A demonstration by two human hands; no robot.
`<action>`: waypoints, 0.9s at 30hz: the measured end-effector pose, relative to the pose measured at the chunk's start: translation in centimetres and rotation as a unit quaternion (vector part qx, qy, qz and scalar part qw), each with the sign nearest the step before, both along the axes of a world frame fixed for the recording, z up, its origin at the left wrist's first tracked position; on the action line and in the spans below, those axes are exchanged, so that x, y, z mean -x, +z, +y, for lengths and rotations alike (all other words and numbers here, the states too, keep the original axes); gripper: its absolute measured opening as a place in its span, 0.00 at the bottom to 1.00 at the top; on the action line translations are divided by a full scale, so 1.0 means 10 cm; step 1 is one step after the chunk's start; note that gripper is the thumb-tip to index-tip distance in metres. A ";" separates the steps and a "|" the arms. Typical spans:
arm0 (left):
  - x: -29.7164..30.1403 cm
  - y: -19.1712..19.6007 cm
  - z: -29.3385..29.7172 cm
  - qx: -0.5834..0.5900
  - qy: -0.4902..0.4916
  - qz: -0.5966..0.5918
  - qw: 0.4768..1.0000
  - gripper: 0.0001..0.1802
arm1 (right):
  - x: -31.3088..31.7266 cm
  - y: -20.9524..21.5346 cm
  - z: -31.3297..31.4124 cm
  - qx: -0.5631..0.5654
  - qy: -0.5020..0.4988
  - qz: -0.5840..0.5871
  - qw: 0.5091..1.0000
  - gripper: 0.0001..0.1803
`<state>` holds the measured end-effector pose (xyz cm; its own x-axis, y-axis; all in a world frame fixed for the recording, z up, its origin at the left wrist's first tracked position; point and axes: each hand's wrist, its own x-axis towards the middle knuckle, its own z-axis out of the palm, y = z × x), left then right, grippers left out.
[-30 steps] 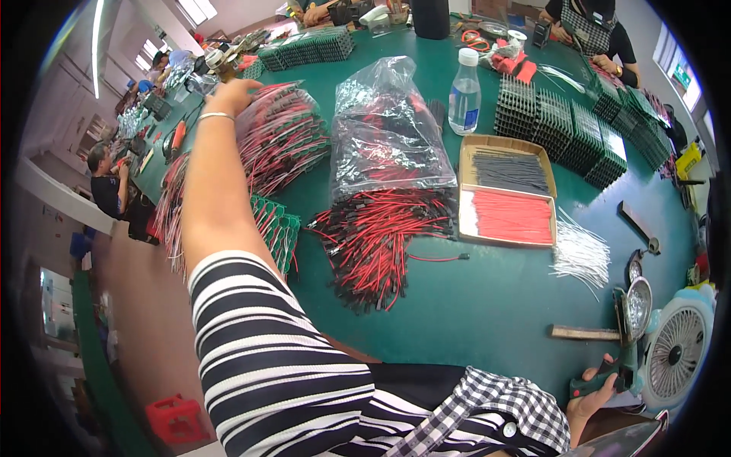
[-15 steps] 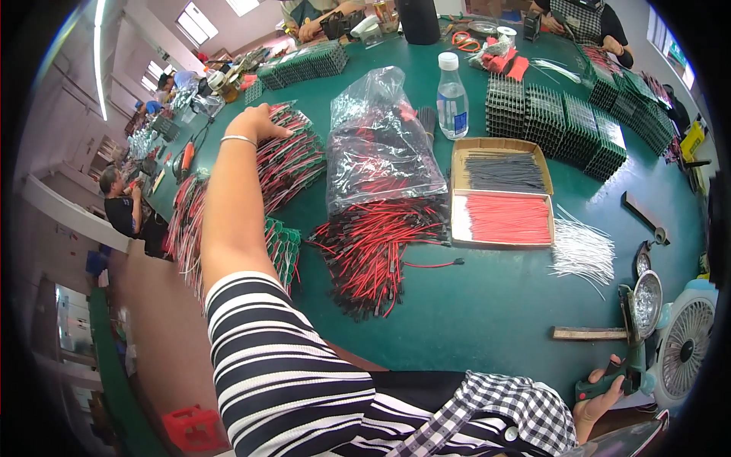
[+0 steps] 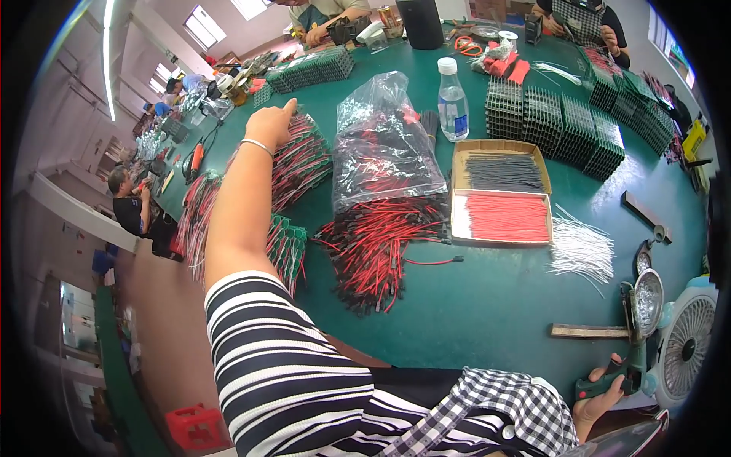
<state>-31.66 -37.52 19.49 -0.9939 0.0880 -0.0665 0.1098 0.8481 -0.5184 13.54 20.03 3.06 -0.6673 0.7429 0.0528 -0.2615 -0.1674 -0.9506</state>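
Centre top of the frame there's a clear plastic bag (image 3: 384, 145) stuffed with red and black wires, crinkly and tied at the top, with a clear water bottle (image 3: 452, 103) with a blue label just right of it. Right of the bag sits a cardboard tray (image 3: 500, 192), black leads in the upper half, red in the lower. The left hand (image 3: 271, 124), upper left, lies fingers together on a stack of green circuit boards with red and black wires (image 3: 301, 156). The right hand (image 3: 598, 396), lower right, is wrapped around a green tool handle (image 3: 609, 381).

Red-and-black wired green boards (image 3: 301, 156) lie heaped on green table.
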 end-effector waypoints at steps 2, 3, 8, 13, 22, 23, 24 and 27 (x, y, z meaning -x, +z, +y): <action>-0.06 0.00 0.03 0.006 0.056 0.053 0.997 0.36 | 0.01 -0.06 0.02 0.000 -0.005 -0.004 1.000 0.20; -0.10 0.03 -0.09 0.004 0.045 0.082 0.996 0.34 | 0.00 -0.08 0.04 0.004 -0.005 -0.008 1.000 0.22; -0.41 0.03 0.16 -0.007 -0.001 0.139 0.990 0.32 | 0.01 -0.02 0.03 -0.006 0.009 -0.009 1.000 0.22; -0.39 -0.35 -0.04 0.060 -0.070 0.161 0.983 0.32 | -0.02 -0.10 0.10 0.029 0.025 -0.017 0.999 0.22; -0.41 0.02 0.16 -0.026 0.087 0.090 0.992 0.36 | 0.01 -0.04 0.04 0.017 0.017 0.009 1.000 0.23; -0.40 0.02 0.11 -0.064 0.094 0.085 0.990 0.37 | 0.01 -0.05 0.05 0.018 0.015 0.012 1.000 0.23; -0.37 0.05 0.07 -0.063 0.092 0.088 0.990 0.37 | 0.02 -0.07 0.06 0.016 0.019 0.014 1.000 0.23; -0.37 0.08 0.07 -0.092 0.079 0.120 0.985 0.33 | 0.00 -0.06 0.04 0.018 0.018 0.017 1.000 0.23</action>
<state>-27.97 -36.85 20.28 -0.9812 -0.0809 0.1755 -0.1388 0.9268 -0.3489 13.54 20.46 2.50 -0.6917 0.7205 0.0491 -0.2863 -0.2111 -0.9346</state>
